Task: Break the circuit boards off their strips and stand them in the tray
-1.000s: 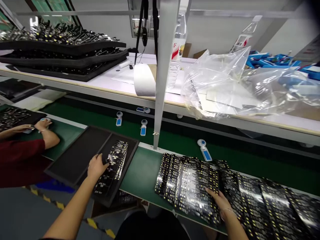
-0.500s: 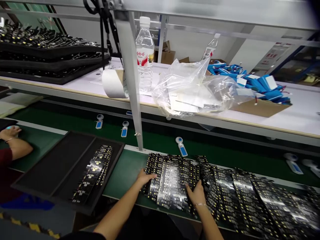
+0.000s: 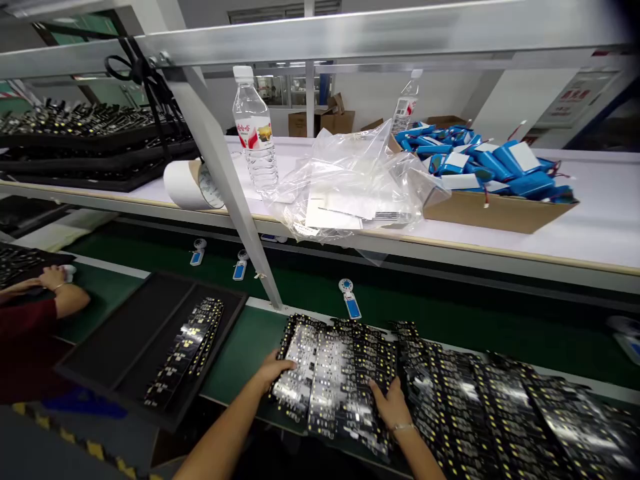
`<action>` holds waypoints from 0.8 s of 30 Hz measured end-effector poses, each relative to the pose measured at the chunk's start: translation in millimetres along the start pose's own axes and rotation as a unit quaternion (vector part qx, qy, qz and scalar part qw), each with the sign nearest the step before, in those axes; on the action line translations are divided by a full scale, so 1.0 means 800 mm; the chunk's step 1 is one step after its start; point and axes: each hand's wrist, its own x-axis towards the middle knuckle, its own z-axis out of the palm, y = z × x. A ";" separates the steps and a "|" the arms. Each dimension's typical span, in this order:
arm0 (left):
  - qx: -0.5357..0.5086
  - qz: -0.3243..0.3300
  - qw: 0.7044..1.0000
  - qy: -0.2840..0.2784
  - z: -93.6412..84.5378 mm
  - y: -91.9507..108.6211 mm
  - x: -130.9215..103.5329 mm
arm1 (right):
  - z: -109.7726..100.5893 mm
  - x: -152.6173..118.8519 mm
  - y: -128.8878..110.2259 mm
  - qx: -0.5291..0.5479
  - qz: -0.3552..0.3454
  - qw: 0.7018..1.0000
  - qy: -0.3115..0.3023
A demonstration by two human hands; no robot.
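Black circuit strips with yellow-white squares (image 3: 333, 380) lie in overlapping rows on the green bench. At the left edge of this group is my left hand (image 3: 273, 370), thumb over the strips and the other fingers hidden beneath or behind them. My right hand (image 3: 391, 403) touches the group's right side, with its thumb and a finger spread apart over the strips. More overlapping strips (image 3: 465, 400) run off to the right. A few strips (image 3: 187, 347) rest in a black tray (image 3: 150, 320) left of my hands.
A slanted metal post (image 3: 225, 180) stands beyond the tray. Above is a shelf (image 3: 600, 220) with a water bottle (image 3: 256, 133), a plastic bag (image 3: 350, 193) and a box of blue packs (image 3: 500, 210). Another person's hand (image 3: 54, 277) is at the far left.
The view has shifted. My left hand has moved left with the left edge of the strips, which now spread wider apart. The other person's hand now touches a white object.
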 end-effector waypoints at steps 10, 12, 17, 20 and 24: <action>-0.088 -0.002 0.996 -0.018 0.012 -0.036 -0.030 | 0.048 -0.054 -0.079 -0.208 -0.321 0.921 -0.078; -0.103 -0.009 0.995 -0.016 0.025 -0.045 -0.031 | 0.076 -0.063 -0.084 -0.216 -0.327 0.914 -0.109; -0.147 -0.022 0.989 -0.016 0.027 -0.067 -0.034 | 0.104 -0.076 -0.088 -0.225 -0.339 0.906 -0.120; -0.170 -0.022 0.985 -0.006 0.007 -0.076 -0.043 | 0.108 -0.091 -0.105 -0.223 -0.349 0.898 -0.146; -0.190 -0.017 0.981 0.019 -0.040 -0.086 -0.074 | 0.132 -0.120 -0.138 -0.198 -0.368 0.887 -0.197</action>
